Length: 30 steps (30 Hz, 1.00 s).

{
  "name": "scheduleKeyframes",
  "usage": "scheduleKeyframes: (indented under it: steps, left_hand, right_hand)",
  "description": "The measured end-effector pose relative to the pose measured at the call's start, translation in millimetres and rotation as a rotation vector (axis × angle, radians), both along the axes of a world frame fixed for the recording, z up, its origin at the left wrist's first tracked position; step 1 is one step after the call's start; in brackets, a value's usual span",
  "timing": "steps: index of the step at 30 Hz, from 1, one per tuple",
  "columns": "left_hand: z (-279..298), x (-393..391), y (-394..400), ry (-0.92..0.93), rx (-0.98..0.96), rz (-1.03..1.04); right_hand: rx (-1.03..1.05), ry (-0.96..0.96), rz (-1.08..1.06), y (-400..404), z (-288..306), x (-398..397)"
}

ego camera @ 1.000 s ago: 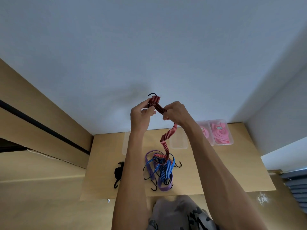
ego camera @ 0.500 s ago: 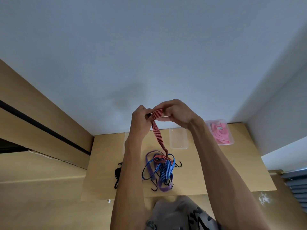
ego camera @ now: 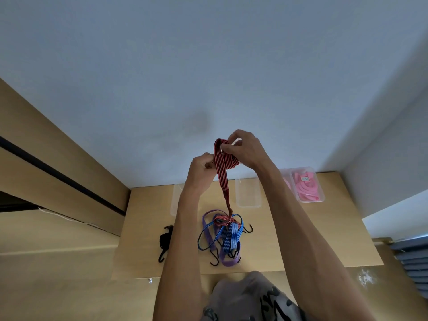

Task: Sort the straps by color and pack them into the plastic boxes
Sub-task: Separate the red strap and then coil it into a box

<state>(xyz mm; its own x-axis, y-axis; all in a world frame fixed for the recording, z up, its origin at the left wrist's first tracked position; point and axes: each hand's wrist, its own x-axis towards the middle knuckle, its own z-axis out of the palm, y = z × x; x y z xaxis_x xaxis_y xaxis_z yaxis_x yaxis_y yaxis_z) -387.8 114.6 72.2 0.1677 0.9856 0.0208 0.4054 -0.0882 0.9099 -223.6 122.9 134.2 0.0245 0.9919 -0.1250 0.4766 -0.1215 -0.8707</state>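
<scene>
Both hands are raised above the wooden table (ego camera: 301, 239), folding a red strap with black stripes (ego camera: 223, 179). My left hand (ego camera: 202, 167) pinches the strap's folded part from the left. My right hand (ego camera: 243, 149) grips the loop at the top. The strap's tail hangs down onto a pile of a blue strap (ego camera: 230, 237) and a purple strap (ego camera: 228, 260) with black hooks. An empty clear plastic box (ego camera: 247, 193) stands behind the pile. A box of pink straps (ego camera: 306, 186) sits at the back right. Another clear box (ego camera: 174, 200) is half hidden by my left arm.
A black strap bundle (ego camera: 164, 242) lies on the table's left part. A second pink-filled box (ego camera: 286, 179) peeks out behind my right forearm. White walls close the back and right. A wooden panel runs along the left. My knee (ego camera: 250, 295) is below the table's front edge.
My hands have wound another fold of the red strap, so the bundle between them is thicker and the hanging tail shorter. The hook that stood above my left hand is out of sight.
</scene>
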Motion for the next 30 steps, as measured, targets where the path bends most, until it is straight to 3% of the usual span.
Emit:
scheduleKeyframes:
  steps: [4, 8, 9, 11, 13, 16, 18, 20, 22, 24, 27, 30]
  left_hand:
    - [2, 8, -6, -0.105, -0.110, 0.029]
    - [13, 7, -7, -0.467, -0.381, 0.075]
    - [15, 7, -5, -0.484, -0.433, 0.093]
    - [16, 7, -2, -0.289, -0.381, 0.125]
    - [10, 8, -1, -0.089, -0.159, 0.130]
    - [5, 13, -2, 0.302, 0.089, 0.350]
    - [8, 14, -6, 0.359, 0.206, 0.430]
    - [17, 14, -5, 0.217, 0.195, 0.353]
    - [34, 15, -4, -0.071, -0.063, 0.224]
    - [47, 16, -2, -0.194, -0.284, 0.083]
    - [48, 19, -3, -0.269, -0.204, 0.090]
    - [48, 23, -3, -0.482, -0.191, 0.197]
  right_hand:
    - [-0.140, -0.103, 0.029, 1, 0, -6]
    - [-0.047, -0.020, -0.121, -2, -6, 1]
    - [-0.025, 0.018, -0.150, -3, -8, 3]
    - [-0.016, 0.085, -0.156, -4, -9, 6]
    - [-0.035, 0.155, -0.145, -6, -10, 7]
    - [-0.044, 0.262, -0.121, -9, -10, 9]
    - [0.004, 0.325, -0.127, -9, -9, 10]
    - [0.065, 0.379, -0.192, -7, -7, 11]
    - [0.124, 0.402, -0.259, -6, -6, 11]
    - [0.192, 0.369, -0.303, -7, -5, 8]
    - [0.270, 0.347, -0.298, -9, -2, 5]
    - [0.269, 0.428, -0.224, -8, -2, 4]
